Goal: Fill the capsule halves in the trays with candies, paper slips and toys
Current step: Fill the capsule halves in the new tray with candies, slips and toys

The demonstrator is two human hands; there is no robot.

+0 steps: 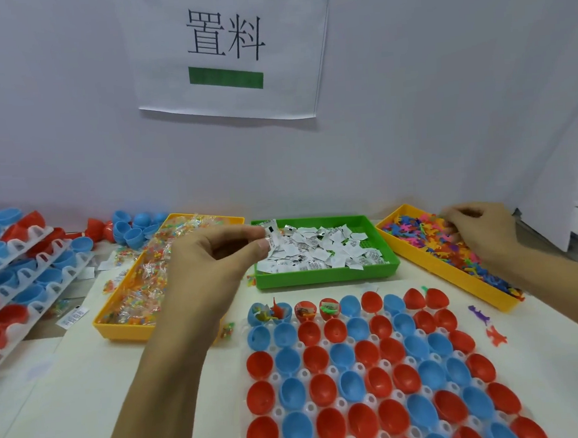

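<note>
Red and blue capsule halves, green tray.

We see glossy, smooth plastic capsule halves, shiny clear-wrapped candies, matt white paper slips, and a smooth green plastic tray on our matt bench.

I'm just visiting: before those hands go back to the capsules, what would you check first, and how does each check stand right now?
1. Left hand pinches paper slips: ok.
2. Right hand has a toy: cannot tell; its fingers are in the toy bin.
3. Empty capsule halves waiting in the tray: ok.
4. Candy in hand: not ok; none seen.
5. Stray toys beside the tray: not ok.
</note>
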